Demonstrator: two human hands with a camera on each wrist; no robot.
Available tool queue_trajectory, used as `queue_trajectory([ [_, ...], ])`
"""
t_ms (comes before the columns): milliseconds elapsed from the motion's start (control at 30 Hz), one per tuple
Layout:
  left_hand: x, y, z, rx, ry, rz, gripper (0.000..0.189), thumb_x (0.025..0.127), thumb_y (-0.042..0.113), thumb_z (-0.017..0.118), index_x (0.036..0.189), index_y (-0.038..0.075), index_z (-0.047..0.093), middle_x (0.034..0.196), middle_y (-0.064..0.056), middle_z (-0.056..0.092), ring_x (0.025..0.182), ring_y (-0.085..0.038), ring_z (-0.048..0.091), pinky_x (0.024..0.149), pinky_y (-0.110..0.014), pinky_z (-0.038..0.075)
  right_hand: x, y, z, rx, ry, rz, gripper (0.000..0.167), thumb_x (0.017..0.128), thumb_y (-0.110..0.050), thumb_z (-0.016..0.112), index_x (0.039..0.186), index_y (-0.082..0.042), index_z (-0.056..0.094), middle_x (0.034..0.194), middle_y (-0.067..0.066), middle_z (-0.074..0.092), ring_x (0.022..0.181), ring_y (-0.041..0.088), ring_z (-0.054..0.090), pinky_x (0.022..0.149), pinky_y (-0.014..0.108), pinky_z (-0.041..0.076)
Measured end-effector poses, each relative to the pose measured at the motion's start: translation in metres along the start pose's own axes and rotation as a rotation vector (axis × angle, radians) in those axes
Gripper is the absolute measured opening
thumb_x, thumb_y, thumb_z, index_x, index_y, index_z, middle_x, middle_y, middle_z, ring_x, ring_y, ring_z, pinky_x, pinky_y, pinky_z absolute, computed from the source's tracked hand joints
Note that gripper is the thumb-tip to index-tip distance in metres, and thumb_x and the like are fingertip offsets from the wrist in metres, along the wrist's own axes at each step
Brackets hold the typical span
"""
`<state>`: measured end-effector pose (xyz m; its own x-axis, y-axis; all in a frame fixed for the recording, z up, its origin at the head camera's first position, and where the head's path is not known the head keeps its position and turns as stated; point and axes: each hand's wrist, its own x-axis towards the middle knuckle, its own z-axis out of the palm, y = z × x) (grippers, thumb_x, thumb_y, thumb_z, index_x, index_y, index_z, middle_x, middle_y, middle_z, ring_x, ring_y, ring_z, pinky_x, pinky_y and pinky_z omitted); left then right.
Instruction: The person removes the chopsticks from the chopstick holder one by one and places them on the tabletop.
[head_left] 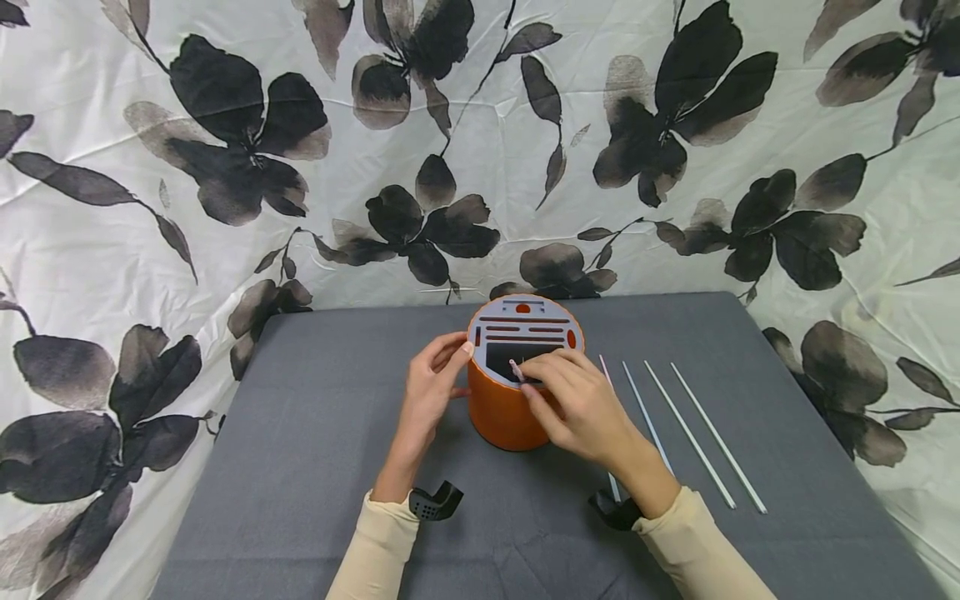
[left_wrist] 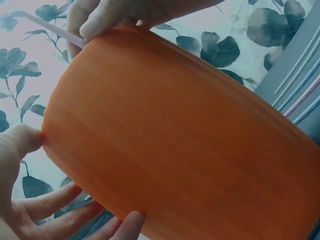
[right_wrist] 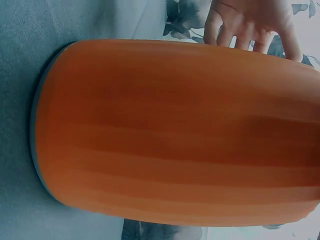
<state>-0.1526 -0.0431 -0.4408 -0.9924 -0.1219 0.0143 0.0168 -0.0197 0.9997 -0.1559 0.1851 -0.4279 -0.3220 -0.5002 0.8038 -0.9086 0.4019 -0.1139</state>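
An orange cylindrical container point(head_left: 504, 417) stands upright on the table, its grey top point(head_left: 558, 310) cut with slots, round holes and a large dark opening. My left hand point(head_left: 429, 385) rests against its left side, thumb at the rim and fingers spread fairly straight along the wall point(left_wrist: 165, 125). Over the opening, my right hand point(head_left: 577, 396) pinches a thin pale pink rod point(head_left: 516, 369). Seen from the left wrist, the rod point(left_wrist: 50, 28) sticks out past the container's top; its other end is hidden behind the fingers and rim.
Several thin rods point(head_left: 690, 433), pinkish, bluish and whitish, lie side by side on the grey table point(head_left: 322, 433) right of the container, some partly behind the right forearm. A floral cloth point(head_left: 480, 150) hangs behind the table. Each wrist wears a black band point(head_left: 437, 502).
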Motion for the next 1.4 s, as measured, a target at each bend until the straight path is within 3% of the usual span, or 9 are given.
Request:
queue_trajectory([
  [267,0.000,0.000,0.000,-0.012,0.002,-0.005,0.036,0.098,0.038,0.073,0.129,0.021,0.072,0.134,-0.005,0.072,0.122,-0.020,0.067,0.073,-0.044,0.065,0.002,0.000,-0.001,0.184,0.114,0.034,0.021,0.106,-0.017,0.058,0.108,0.001,0.070,0.104,0.010,0.072,0.098,0.022,0.067,0.099,0.025,0.050],
  [433,0.000,0.001,0.000,-0.012,0.003,-0.005,0.036,0.098,0.038,0.073,0.129,0.021,0.072,0.134,-0.004,0.072,0.123,-0.020,0.066,0.073,-0.044,0.065,0.011,0.000,-0.003,0.349,0.223,0.017,0.020,0.106,-0.008,0.056,0.107,0.011,0.063,0.099,0.018,0.066,0.090,0.022,0.066,0.080,0.019,0.052],
  [533,0.000,0.001,0.000,-0.009,0.002,-0.004,0.036,0.098,0.038,0.073,0.129,0.021,0.072,0.134,-0.004,0.072,0.123,-0.020,0.066,0.073,-0.044,0.065,0.017,0.000,-0.007,0.404,0.269,0.052,0.020,0.106,-0.007,0.056,0.109,0.013,0.060,0.098,0.020,0.065,0.087,0.022,0.069,0.070,0.019,0.053],
  [700,0.000,0.000,0.000,-0.012,0.000,-0.003,0.035,0.098,0.038,0.072,0.129,0.022,0.072,0.133,-0.003,0.072,0.122,-0.019,0.066,0.072,-0.043,0.065,0.027,-0.004,-0.018,0.516,0.329,0.155,0.015,0.101,0.008,0.056,0.113,0.017,0.058,0.098,0.025,0.065,0.086,0.020,0.074,0.075,0.023,0.061],
  [933,-0.001,-0.001,-0.001,-0.006,0.006,-0.001,0.036,0.098,0.039,0.073,0.129,0.021,0.072,0.133,-0.004,0.072,0.122,-0.019,0.066,0.074,-0.045,0.065,0.049,-0.010,-0.048,0.752,0.450,0.335,0.022,0.098,0.017,0.051,0.119,0.023,0.055,0.098,0.019,0.070,0.084,0.023,0.078,0.078,0.036,0.065],
  [1067,-0.001,-0.001,-0.001,-0.010,0.005,-0.001,0.035,0.098,0.039,0.073,0.129,0.021,0.073,0.133,-0.004,0.072,0.122,-0.019,0.066,0.073,-0.045,0.065,0.058,-0.007,-0.071,0.807,0.504,0.399,0.024,0.100,0.014,0.053,0.122,0.024,0.056,0.099,0.021,0.072,0.082,0.027,0.079,0.074,0.039,0.065],
  [1267,-0.001,-0.002,0.000,-0.012,0.005,0.004,0.036,0.098,0.039,0.073,0.129,0.021,0.072,0.133,-0.005,0.072,0.122,-0.020,0.067,0.072,-0.043,0.065,0.065,0.006,-0.102,0.864,0.524,0.464,0.027,0.099,0.014,0.055,0.124,0.025,0.056,0.099,0.022,0.076,0.080,0.030,0.079,0.072,0.040,0.065],
  [1400,0.000,-0.003,0.001,-0.010,0.004,0.004,0.037,0.098,0.038,0.073,0.130,0.020,0.072,0.133,-0.006,0.072,0.121,-0.020,0.067,0.073,-0.044,0.065,0.065,0.018,-0.123,0.923,0.491,0.536,0.029,0.100,0.011,0.057,0.127,0.022,0.056,0.099,0.021,0.076,0.079,0.030,0.079,0.071,0.040,0.065],
])
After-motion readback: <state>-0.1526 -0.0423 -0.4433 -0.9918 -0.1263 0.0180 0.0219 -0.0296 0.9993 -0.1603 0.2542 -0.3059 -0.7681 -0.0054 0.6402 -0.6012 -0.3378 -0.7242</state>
